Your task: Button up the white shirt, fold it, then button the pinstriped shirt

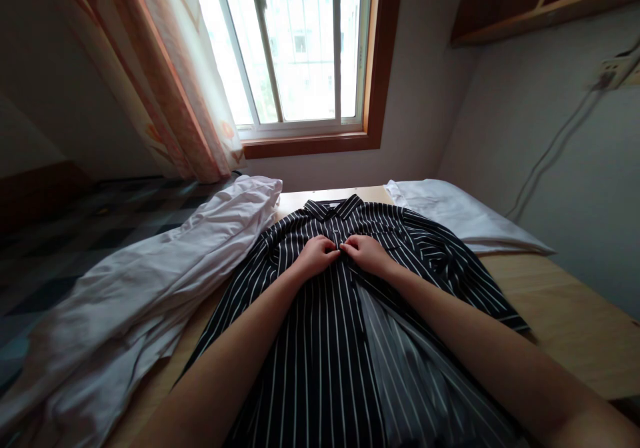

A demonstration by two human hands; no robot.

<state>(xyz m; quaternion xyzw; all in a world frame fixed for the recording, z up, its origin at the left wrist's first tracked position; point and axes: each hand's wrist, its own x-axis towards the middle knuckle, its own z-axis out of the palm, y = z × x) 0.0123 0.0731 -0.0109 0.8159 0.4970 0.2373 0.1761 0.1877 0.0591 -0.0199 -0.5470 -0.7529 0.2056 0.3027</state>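
A black shirt with white stripes [320, 341] lies face up, its collar [334, 208] toward the window. Both hands meet at the front placket, a little below the collar. My left hand [318, 255] pinches the placket edge from the left, fingers closed. Close against it, my right hand [367, 253] pinches the other front edge, also closed. Any button between the fingertips is too small to make out. Below the hands the right front panel is folded open, and the greyish inner side [400, 361] of the cloth shows.
The shirt lies on a light wooden table [565, 301]. White crumpled cloth [165, 275] is to the left, and another white cloth [450, 211] at the back right. Beyond are a window [300, 48], a curtain [165, 68] and a dark checked surface [55, 261]. A cord [550, 145] hangs on the right wall.
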